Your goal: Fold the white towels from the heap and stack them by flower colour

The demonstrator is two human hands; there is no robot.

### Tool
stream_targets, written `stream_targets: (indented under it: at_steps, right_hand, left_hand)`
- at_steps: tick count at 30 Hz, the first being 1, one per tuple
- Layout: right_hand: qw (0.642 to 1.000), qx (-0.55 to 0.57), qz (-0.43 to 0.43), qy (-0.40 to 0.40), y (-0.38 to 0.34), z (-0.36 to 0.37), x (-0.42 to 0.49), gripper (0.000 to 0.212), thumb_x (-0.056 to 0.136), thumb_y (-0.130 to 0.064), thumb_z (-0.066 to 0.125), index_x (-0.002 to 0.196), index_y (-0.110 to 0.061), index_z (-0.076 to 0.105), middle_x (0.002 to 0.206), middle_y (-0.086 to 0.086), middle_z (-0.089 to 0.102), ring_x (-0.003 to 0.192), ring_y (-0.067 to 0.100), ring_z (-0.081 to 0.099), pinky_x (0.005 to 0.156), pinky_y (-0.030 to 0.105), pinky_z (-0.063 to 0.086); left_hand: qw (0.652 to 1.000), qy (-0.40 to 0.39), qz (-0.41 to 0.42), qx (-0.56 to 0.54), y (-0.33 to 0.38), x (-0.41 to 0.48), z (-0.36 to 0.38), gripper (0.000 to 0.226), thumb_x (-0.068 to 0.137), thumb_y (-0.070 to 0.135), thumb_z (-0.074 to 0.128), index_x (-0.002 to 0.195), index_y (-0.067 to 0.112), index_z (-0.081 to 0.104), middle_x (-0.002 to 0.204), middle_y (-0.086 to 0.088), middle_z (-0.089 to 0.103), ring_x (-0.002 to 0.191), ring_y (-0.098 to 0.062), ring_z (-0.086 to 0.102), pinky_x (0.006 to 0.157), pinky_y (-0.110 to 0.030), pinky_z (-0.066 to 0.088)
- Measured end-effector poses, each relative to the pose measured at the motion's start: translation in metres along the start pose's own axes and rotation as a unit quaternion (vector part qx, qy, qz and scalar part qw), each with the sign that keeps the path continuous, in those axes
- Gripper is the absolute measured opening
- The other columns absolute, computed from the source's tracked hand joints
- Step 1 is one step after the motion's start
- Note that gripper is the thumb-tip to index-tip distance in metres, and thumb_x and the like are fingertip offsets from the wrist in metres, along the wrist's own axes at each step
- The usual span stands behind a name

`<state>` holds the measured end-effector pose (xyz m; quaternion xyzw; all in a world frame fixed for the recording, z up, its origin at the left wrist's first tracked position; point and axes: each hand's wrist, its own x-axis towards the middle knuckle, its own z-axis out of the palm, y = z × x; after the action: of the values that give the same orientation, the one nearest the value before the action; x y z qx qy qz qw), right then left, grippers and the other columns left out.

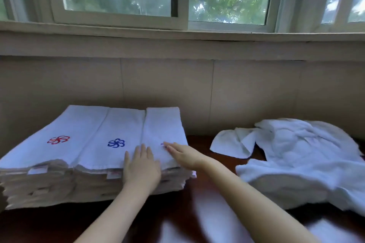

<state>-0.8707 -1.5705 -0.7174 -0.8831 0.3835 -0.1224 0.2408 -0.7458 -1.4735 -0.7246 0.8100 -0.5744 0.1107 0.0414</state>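
Note:
Three stacks of folded white towels stand side by side on the left of the dark table. The left stack [59, 134] shows a red flower, the middle stack [118, 130] a blue flower. The right stack [164, 124] has a purple flower mostly hidden under my right hand [181, 154], which lies flat with straight fingers on the top towel. My left hand [141, 165] presses flat on the near edge, over the seam between the middle and right stacks. A heap of unfolded white towels [296, 156] lies to the right.
The dark wooden table [207, 203] runs under everything, with bare surface between the stacks and the heap. A beige wall [246, 94] and a window sill stand close behind the towels.

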Motion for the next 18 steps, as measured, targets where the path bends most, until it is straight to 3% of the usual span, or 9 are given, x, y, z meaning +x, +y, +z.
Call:
stream_targets:
  at_steps: [3, 6, 8, 10, 12, 13, 15, 17, 18]
  right_hand:
    - [0.989, -0.119, 0.07, 0.048, 0.063, -0.022, -0.093, 0.055, 0.101, -0.042, 0.033, 0.152, -0.027, 0.017, 0.16, 0.0, 0.014, 0.147, 0.017, 0.01, 0.118, 0.04, 0.007]
    - [0.924, -0.276, 0.244, 0.105, 0.137, -0.062, -0.187, 0.07, 0.093, -0.046, 0.045, 0.152, -0.029, 0.011, 0.159, 0.006, 0.012, 0.146, 0.03, 0.008, 0.116, 0.048, 0.008]
    - [0.901, -0.268, 0.33, 0.081, 0.172, -0.077, -0.24, 0.066, 0.089, -0.048, 0.05, 0.146, -0.027, 0.025, 0.155, 0.004, 0.023, 0.144, 0.029, 0.015, 0.115, 0.05, 0.009]
    - [0.906, -0.26, 0.331, 0.054, 0.191, -0.073, -0.277, 0.034, 0.09, -0.032, 0.047, 0.124, -0.028, 0.044, 0.141, 0.002, 0.043, 0.133, 0.022, 0.036, 0.112, 0.045, 0.017]
    - [0.921, -0.249, 0.292, 0.067, 0.194, -0.055, -0.302, 0.029, 0.089, -0.014, 0.043, 0.113, -0.027, 0.048, 0.13, -0.001, 0.051, 0.124, 0.02, 0.045, 0.11, 0.04, 0.018]
    - [0.929, -0.236, 0.275, 0.074, 0.19, -0.046, -0.312, 0.031, 0.087, -0.01, 0.042, 0.113, -0.025, 0.05, 0.125, -0.002, 0.053, 0.122, 0.02, 0.046, 0.108, 0.038, 0.02]
    - [0.939, -0.22, 0.249, 0.085, 0.173, -0.033, -0.326, 0.023, 0.083, -0.009, 0.044, 0.099, -0.025, 0.05, 0.115, -0.001, 0.056, 0.116, 0.023, 0.049, 0.094, 0.034, 0.029]
    - [0.938, -0.248, 0.228, 0.084, 0.151, -0.022, -0.338, 0.018, 0.08, -0.016, 0.045, 0.094, -0.026, 0.046, 0.112, 0.002, 0.055, 0.111, 0.026, 0.05, 0.079, 0.034, 0.026]
    - [0.937, -0.261, 0.213, 0.091, 0.14, -0.015, -0.342, 0.021, 0.079, -0.021, 0.045, 0.1, -0.025, 0.047, 0.113, 0.003, 0.056, 0.111, 0.026, 0.05, 0.08, 0.036, 0.026]
  left_hand:
    - [0.997, 0.02, 0.078, 0.017, 0.021, -0.028, 0.0, 0.061, 0.097, 0.025, 0.031, 0.152, 0.013, 0.007, 0.16, -0.008, -0.001, 0.148, -0.023, -0.003, 0.117, -0.047, 0.002]
    - [0.982, 0.049, 0.179, -0.032, 0.072, -0.056, 0.0, 0.066, 0.093, 0.024, 0.041, 0.152, 0.019, 0.012, 0.16, -0.007, 0.007, 0.147, -0.021, 0.004, 0.118, -0.043, 0.005]
    - [0.97, 0.041, 0.215, -0.101, 0.123, -0.072, 0.0, 0.073, 0.091, 0.021, 0.045, 0.153, 0.022, 0.007, 0.16, -0.005, 0.007, 0.147, -0.02, 0.005, 0.118, -0.04, 0.008]
    - [0.958, 0.017, 0.239, -0.158, 0.177, -0.082, -0.002, 0.08, 0.088, 0.017, 0.049, 0.152, 0.028, 0.002, 0.16, -0.004, 0.0, 0.147, -0.021, 0.001, 0.117, -0.043, 0.009]
    - [0.947, -0.014, 0.285, -0.15, 0.222, -0.091, -0.005, 0.076, 0.086, 0.015, 0.052, 0.15, 0.03, 0.013, 0.159, -0.006, -0.002, 0.147, -0.025, -0.003, 0.117, -0.047, 0.006]
    - [0.942, -0.03, 0.31, -0.123, 0.238, -0.097, -0.006, 0.067, 0.085, 0.014, 0.053, 0.145, 0.026, 0.025, 0.158, -0.008, 0.006, 0.146, -0.027, 0.001, 0.117, -0.049, 0.004]
    - [0.939, -0.046, 0.331, -0.075, 0.255, -0.109, -0.003, 0.042, 0.083, 0.012, 0.052, 0.124, 0.017, 0.047, 0.14, -0.01, 0.036, 0.136, -0.03, 0.028, 0.117, -0.047, 0.009]
    - [0.945, -0.041, 0.319, -0.056, 0.247, -0.122, 0.005, 0.028, 0.081, 0.012, 0.048, 0.109, 0.013, 0.054, 0.121, -0.007, 0.051, 0.114, -0.029, 0.047, 0.107, -0.036, 0.029]
    - [0.947, -0.035, 0.31, -0.073, 0.235, -0.129, 0.01, 0.027, 0.081, 0.014, 0.046, 0.107, 0.014, 0.054, 0.118, -0.006, 0.055, 0.109, -0.028, 0.051, 0.096, -0.034, 0.038]
